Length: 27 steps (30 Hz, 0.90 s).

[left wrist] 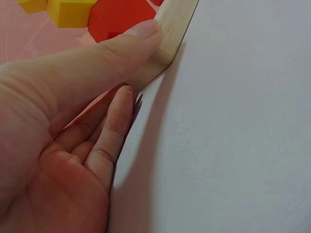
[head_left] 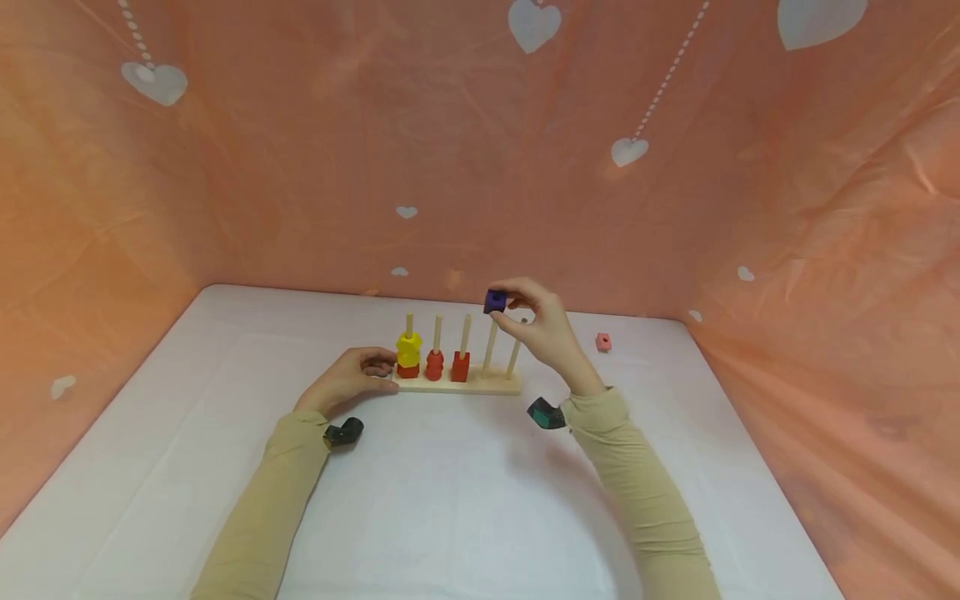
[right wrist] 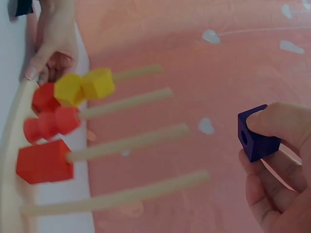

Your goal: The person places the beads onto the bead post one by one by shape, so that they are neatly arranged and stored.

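A wooden peg stand (head_left: 495, 384) with several upright pegs sits on the table. My left hand (head_left: 348, 379) holds its left end, the thumb (left wrist: 141, 36) against the base and other fingers partly hidden behind it. Above the pegs on the right, my right hand (head_left: 543, 329) pinches a purple block (right wrist: 262, 138) between thumb and fingers; a hole shows in its side. On the leftmost peg, yellow beads (head_left: 408, 348) stand over a red one (right wrist: 44, 98). The peg beside it carries red rounded beads (head_left: 435, 365), the third red square blocks (head_left: 461, 367). The two right pegs are bare.
A pink block (head_left: 603, 342) with a hole lies on the white table (head_left: 465, 500), right of the stand. Orange cloth (head_left: 337, 167) with white hearts hangs behind and at both sides. Dark wrist cameras (head_left: 546, 413) jut inward from both sleeves.
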Each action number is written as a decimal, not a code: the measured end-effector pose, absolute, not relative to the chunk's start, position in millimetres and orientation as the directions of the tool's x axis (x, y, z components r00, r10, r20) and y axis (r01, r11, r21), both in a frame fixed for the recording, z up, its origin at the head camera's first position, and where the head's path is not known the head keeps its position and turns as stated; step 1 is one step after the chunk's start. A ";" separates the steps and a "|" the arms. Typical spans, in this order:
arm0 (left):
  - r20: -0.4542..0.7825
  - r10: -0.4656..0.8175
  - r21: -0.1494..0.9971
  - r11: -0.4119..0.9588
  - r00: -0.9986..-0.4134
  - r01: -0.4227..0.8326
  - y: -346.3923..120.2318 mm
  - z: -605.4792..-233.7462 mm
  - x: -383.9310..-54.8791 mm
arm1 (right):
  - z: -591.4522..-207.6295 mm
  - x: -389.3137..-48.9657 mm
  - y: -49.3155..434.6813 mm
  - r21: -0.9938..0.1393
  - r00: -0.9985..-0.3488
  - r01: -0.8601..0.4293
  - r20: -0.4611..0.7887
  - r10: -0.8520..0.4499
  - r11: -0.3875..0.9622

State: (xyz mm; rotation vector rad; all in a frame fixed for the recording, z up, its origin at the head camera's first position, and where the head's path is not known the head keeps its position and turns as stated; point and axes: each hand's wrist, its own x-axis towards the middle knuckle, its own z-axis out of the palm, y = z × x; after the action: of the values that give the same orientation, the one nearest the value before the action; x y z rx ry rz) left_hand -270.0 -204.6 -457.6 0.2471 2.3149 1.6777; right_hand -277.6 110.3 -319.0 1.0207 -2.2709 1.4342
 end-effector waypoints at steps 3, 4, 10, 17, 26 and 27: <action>-0.114 0.294 0.948 0.316 -0.949 -0.016 -204.8 -456.7 -269.8 | -325.0 -277.8 101.3 -0.670 -0.708 -0.691 0.551 -0.443 0.272; -0.112 0.295 0.949 0.316 -0.949 -0.014 -204.8 -456.1 -269.5 | -326.8 -277.6 98.4 -0.666 -0.705 -0.694 0.550 -0.448 0.274; -0.108 0.303 0.949 0.315 -0.947 -0.008 -203.0 -444.7 -262.9 | -319.7 -263.6 83.7 -0.665 -0.721 -0.677 0.511 -0.468 0.316; -0.089 0.304 0.946 0.324 -0.949 0.015 -206.0 -452.4 -268.1 | -339.8 -281.7 82.4 -0.662 -0.729 -0.667 0.485 -0.482 0.342; -0.096 0.305 0.949 0.315 -0.947 0.005 -205.7 -453.4 -267.7 | -323.9 -270.4 76.9 -0.748 -0.775 -0.591 0.424 -0.467 0.301; -0.098 0.305 0.950 0.313 -0.947 0.003 -205.5 -453.6 -267.6 | -321.2 -268.1 76.9 -0.753 -0.776 -0.588 0.423 -0.467 0.295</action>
State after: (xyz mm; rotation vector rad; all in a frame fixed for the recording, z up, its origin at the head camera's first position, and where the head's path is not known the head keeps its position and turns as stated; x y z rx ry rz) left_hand -267.6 -205.5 -453.6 0.2796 2.3226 1.6785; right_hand -268.1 76.9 -321.2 0.9949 -2.4271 1.4962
